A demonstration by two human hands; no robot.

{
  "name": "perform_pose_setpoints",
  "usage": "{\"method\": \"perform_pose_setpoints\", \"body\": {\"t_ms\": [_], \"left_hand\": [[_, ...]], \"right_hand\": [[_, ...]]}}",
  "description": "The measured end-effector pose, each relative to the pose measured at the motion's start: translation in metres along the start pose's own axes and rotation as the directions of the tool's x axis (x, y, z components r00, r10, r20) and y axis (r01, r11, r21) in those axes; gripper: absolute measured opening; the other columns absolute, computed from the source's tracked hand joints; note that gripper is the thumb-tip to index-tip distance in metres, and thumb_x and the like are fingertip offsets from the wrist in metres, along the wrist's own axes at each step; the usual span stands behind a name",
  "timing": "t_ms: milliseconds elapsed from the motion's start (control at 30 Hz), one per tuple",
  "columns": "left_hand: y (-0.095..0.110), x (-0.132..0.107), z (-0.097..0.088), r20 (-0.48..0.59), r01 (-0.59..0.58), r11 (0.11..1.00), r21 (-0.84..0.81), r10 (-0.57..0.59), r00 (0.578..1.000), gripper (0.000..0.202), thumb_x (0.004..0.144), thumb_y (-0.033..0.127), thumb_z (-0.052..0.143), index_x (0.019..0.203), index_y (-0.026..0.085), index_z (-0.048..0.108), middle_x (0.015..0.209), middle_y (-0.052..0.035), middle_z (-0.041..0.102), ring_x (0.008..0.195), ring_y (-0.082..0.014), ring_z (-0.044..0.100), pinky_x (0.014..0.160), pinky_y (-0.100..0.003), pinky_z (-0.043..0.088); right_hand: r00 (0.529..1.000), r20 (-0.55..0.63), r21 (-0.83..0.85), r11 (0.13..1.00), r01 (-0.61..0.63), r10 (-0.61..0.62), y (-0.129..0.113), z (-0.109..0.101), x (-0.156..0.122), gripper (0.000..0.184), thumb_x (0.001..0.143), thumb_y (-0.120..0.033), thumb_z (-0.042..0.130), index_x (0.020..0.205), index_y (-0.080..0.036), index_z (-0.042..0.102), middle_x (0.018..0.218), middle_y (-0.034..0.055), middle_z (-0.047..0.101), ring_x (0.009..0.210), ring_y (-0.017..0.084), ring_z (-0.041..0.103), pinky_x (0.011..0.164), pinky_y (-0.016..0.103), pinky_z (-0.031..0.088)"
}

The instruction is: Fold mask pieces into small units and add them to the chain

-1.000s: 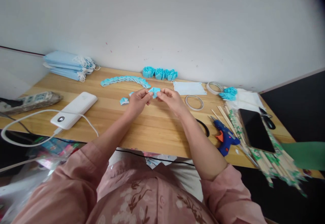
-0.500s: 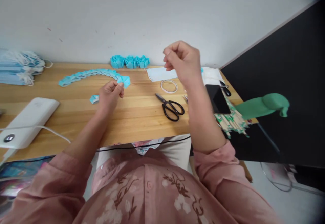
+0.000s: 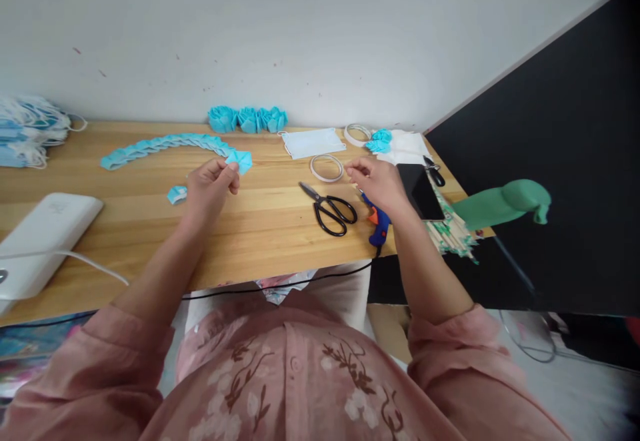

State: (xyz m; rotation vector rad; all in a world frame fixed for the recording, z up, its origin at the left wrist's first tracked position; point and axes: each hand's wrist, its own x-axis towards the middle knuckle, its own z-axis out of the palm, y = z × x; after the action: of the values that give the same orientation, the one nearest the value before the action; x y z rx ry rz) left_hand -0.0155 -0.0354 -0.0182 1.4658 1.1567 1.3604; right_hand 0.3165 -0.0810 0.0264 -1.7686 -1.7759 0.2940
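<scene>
My left hand pinches a small folded blue piece just above the wooden table. This piece sits at the right end of a long curved chain of folded blue pieces. One loose blue piece lies to the left of that hand. My right hand hovers low over a blue glue gun, beside a tape ring. Its thumb and fingers are curled together, and I cannot see what is in them. Black scissors lie between my two hands.
Three blue rosettes stand by the wall, with a white mask and a second tape roll to their right. A phone rests on a bundle of sticks. A white power bank and stacked masks are at the left.
My right hand has dropped from a raised position down to the table, over the glue gun. My left hand keeps its pinch on the blue piece. The view has shifted slightly.
</scene>
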Motion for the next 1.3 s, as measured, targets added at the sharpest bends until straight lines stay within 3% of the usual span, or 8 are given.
{"method": "perform_pose_setpoints", "body": {"t_ms": [200,500,733,867,933,1067,1200,1300], "left_hand": [[0.003,-0.001,-0.001,-0.006,0.019,0.999,0.031,-0.018,1.000,0.026,0.085,0.031,0.062,0.063,0.021,0.054,0.058,0.0007,0.057,0.053,-0.0108,0.051,0.054,-0.023,0.046],[0.007,-0.005,0.001,0.020,0.014,1.000,0.002,-0.014,1.000,0.027,0.084,0.035,0.063,0.063,0.022,0.056,0.058,-0.0002,0.057,0.054,-0.0127,0.050,0.056,-0.026,0.044],[0.010,-0.004,0.002,0.036,0.036,0.999,0.013,-0.037,0.999,0.027,0.085,0.034,0.062,0.062,0.021,0.056,0.058,-0.0002,0.058,0.054,-0.0119,0.051,0.058,-0.026,0.043],[0.014,-0.004,0.003,0.050,0.064,0.998,0.000,-0.064,0.997,0.028,0.085,0.033,0.061,0.061,0.019,0.054,0.057,0.0005,0.056,0.054,-0.0109,0.049,0.057,-0.025,0.041],[0.016,-0.004,0.004,0.060,0.072,0.997,-0.020,-0.071,0.996,0.028,0.084,0.033,0.061,0.061,0.019,0.053,0.056,0.0009,0.056,0.053,-0.0104,0.048,0.057,-0.025,0.041],[0.018,-0.005,0.005,0.057,0.064,0.997,-0.033,-0.063,0.996,0.028,0.083,0.033,0.061,0.060,0.019,0.054,0.056,0.0011,0.055,0.053,-0.0101,0.047,0.057,-0.024,0.040],[0.017,-0.006,0.004,0.075,0.062,0.998,-0.015,-0.060,0.995,0.028,0.084,0.033,0.061,0.061,0.019,0.055,0.056,0.0013,0.056,0.054,-0.0106,0.048,0.058,-0.025,0.041],[0.019,-0.007,0.005,0.091,0.058,0.998,-0.016,-0.057,0.994,0.028,0.085,0.036,0.062,0.063,0.019,0.057,0.058,0.0007,0.059,0.057,-0.0111,0.052,0.061,-0.025,0.043]], "right_hand": [[0.999,0.015,-0.093,0.995,0.034,-0.033,-0.007,-0.009,-0.008,0.024,0.086,-0.025,0.055,0.100,-0.018,0.074,0.095,0.0048,0.076,0.083,0.020,0.068,0.073,0.030,0.049],[0.907,0.412,-0.487,0.823,0.293,-0.080,-0.042,0.018,-0.054,0.036,0.089,-0.026,0.057,0.123,-0.016,0.061,0.103,0.0153,0.071,0.089,0.027,0.068,0.071,0.032,0.046],[0.924,0.379,-0.258,0.953,0.162,-0.054,-0.043,0.027,-0.059,0.052,0.083,-0.025,0.062,0.133,-0.020,0.050,0.112,0.0086,0.069,0.094,0.022,0.068,0.077,0.031,0.049],[0.866,0.456,-0.154,0.940,0.303,-0.204,-0.045,0.020,-0.049,0.039,0.089,-0.026,0.057,0.128,-0.023,0.058,0.112,0.0073,0.071,0.097,0.022,0.068,0.081,0.032,0.048],[0.879,0.415,-0.143,0.937,0.319,-0.236,-0.045,0.016,-0.035,0.031,0.094,-0.028,0.051,0.122,-0.022,0.063,0.107,0.0067,0.072,0.092,0.021,0.068,0.078,0.031,0.048],[0.949,0.255,-0.371,0.887,0.275,-0.188,-0.036,0.014,0.001,0.026,0.095,-0.028,0.049,0.107,-0.017,0.068,0.104,0.0120,0.072,0.096,0.026,0.066,0.079,0.033,0.046],[0.941,0.323,-0.543,0.796,0.270,-0.099,-0.029,0.027,0.020,0.022,0.092,-0.026,0.054,0.100,-0.012,0.068,0.104,0.0188,0.070,0.098,0.029,0.064,0.077,0.034,0.046],[0.928,0.358,-0.333,0.914,0.234,-0.107,-0.036,0.036,0.018,0.014,0.089,-0.019,0.053,0.092,-0.015,0.066,0.098,0.0124,0.071,0.091,0.023,0.065,0.076,0.032,0.047]]}}
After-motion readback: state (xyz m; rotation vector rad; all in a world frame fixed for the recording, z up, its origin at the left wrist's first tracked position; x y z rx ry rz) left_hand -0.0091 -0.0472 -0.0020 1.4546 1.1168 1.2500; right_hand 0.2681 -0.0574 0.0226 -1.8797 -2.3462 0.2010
